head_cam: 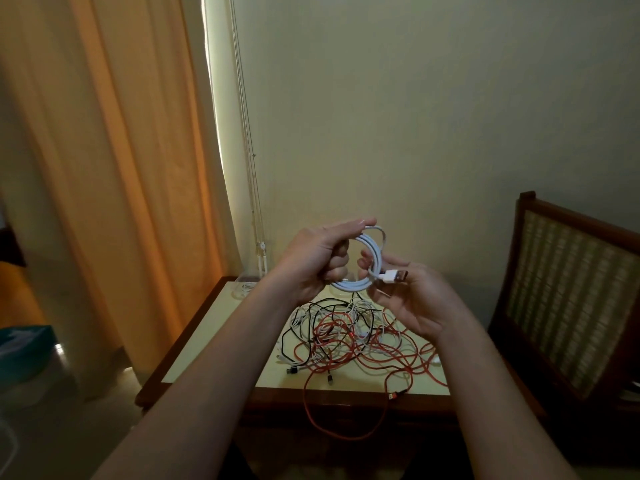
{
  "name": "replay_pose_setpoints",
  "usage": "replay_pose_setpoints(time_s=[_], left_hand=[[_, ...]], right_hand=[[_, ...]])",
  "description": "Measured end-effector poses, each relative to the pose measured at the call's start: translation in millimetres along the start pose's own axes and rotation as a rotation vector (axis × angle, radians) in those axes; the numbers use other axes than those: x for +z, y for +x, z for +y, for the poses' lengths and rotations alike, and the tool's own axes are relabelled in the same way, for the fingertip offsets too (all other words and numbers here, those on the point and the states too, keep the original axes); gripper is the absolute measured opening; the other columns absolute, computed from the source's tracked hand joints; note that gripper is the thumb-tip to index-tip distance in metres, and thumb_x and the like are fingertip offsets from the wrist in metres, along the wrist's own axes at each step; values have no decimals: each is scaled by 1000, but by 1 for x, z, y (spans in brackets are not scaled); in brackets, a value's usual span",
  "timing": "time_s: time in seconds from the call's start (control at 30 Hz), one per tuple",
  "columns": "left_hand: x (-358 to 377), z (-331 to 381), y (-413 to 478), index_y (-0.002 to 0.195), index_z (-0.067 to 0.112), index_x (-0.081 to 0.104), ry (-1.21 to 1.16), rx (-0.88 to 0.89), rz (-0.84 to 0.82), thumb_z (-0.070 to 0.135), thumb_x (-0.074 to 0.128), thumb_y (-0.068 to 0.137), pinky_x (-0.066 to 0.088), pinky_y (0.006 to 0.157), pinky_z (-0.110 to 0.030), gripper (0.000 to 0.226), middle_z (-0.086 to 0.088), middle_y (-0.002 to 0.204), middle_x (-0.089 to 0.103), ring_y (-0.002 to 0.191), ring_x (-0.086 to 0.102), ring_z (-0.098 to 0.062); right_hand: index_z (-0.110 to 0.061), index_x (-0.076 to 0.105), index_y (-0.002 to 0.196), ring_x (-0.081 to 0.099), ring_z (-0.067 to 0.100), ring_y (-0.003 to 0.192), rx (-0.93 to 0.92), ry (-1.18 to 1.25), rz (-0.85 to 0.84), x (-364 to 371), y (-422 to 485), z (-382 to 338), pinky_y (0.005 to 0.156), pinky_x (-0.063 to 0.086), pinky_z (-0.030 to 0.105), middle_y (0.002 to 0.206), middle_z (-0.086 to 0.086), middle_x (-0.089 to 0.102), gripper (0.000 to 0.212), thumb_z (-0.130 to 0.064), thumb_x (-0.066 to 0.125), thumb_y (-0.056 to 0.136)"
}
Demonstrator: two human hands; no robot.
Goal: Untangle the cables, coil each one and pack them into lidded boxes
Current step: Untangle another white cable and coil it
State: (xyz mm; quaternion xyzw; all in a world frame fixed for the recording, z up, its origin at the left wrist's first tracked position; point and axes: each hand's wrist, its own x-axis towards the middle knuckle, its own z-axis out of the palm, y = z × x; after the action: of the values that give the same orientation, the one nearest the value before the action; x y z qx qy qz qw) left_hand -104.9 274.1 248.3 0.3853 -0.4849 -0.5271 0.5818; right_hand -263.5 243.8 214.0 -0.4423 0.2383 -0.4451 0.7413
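Over glossy table (pixel 214 341), hands (pixel 311 258) (pixel 415 299) hold round white cable coil (pixel 349 285).

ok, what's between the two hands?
Head view: the white coil, gripped by the left hand; the right hand pinches its USB plug.

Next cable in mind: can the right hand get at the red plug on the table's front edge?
Probably not yet: the right hand holds the white plug; the red plug lies uncovered.
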Motion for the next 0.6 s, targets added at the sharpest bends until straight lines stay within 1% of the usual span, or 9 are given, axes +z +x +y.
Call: replay_pose_setpoints(time_s=[0.07, 0.17, 0.2, 0.23, 0.27, 0.33, 0.43, 0.5, 0.6], left_hand=[[-2, -1, 1, 118, 11, 73, 106, 60, 48, 23, 64, 96, 15, 40, -21, 27, 7, 55, 22, 42, 18, -7], [-2, 0, -4, 114, 15, 76, 242, 139, 92, 29, 67, 93, 17, 46, -27, 26, 6, 49, 30, 42, 24, -11], [-1, 0, -6, 114, 15, 75, 271, 158, 95, 29, 67, 93, 18, 47, -28, 26, 7, 47, 37, 42, 26, -12], [0, 0, -7, 115, 15, 75, 298, 170, 95, 29, 66, 93, 19, 47, -29, 27, 10, 45, 42, 43, 27, -13], [0, 0, -8, 116, 16, 74, 318, 175, 98, 29, 65, 94, 19, 48, -29, 27, 12, 44, 44, 45, 26, -14], [-2, -1, -8, 114, 16, 75, 324, 180, 108, 30, 66, 94, 19, 47, -27, 26, 8, 47, 35, 48, 22, -15], [-6, -3, -5, 111, 18, 77, 323, 179, 121, 32, 68, 92, 20, 46, -26, 25, 3, 51, 27, 47, 21, -15], [-6, -3, -4, 110, 18, 77, 325, 183, 130, 31, 68, 93, 21, 44, -24, 23, 5, 51, 28, 46, 22, -14], [-12, 1, -2, 109, 15, 77, 291, 207, 170, 28, 68, 93, 20, 45, -24, 22, 4, 53, 28, 46, 22, -12]], right_hand=[[-3, 69, 110, 68, 14, 80, 20, 9, -30, 1, 1, 2, 77, 50, 29, 90, 9, 72, 33, -13, 60, 80], [-11, 71, 104, 64, 14, 86, 20, -129, -74, 6, 1, 3, 83, 47, 34, 91, 3, 67, 28, -33, 62, 89], [-11, 70, 102, 65, 15, 90, -1, -204, -92, 7, 1, 4, 83, 49, 34, 97, 4, 66, 25, -32, 65, 89], [-9, 69, 104, 67, 18, 94, -25, -272, -97, 9, 0, 5, 83, 53, 35, 104, 5, 67, 23, -25, 69, 87], [-6, 67, 111, 70, 20, 98, -48, -328, -82, 9, -1, 5, 83, 56, 34, 109, 7, 68, 27, -14, 73, 85], [-3, 64, 121, 73, 23, 98, -69, -447, -36, 9, -3, 2, 86, 59, 33, 108, 11, 72, 38, 1, 73, 84], [-8, 67, 117, 75, 27, 95, -78, -659, -39, 7, -8, -4, 91, 59, 36, 102, 10, 78, 29, -8, 71, 89], [-10, 68, 113, 76, 24, 86, -125, -774, -24, 6, -9, -5, 83, 61, 32, 94, 8, 79, 19, -11, 66, 94], [-11, 70, 100, 75, 16, 75, -282, -939, 56, -3, -6, -2, 70, 60, 26, 85, 5, 78, 9, -10, 61, 98]])
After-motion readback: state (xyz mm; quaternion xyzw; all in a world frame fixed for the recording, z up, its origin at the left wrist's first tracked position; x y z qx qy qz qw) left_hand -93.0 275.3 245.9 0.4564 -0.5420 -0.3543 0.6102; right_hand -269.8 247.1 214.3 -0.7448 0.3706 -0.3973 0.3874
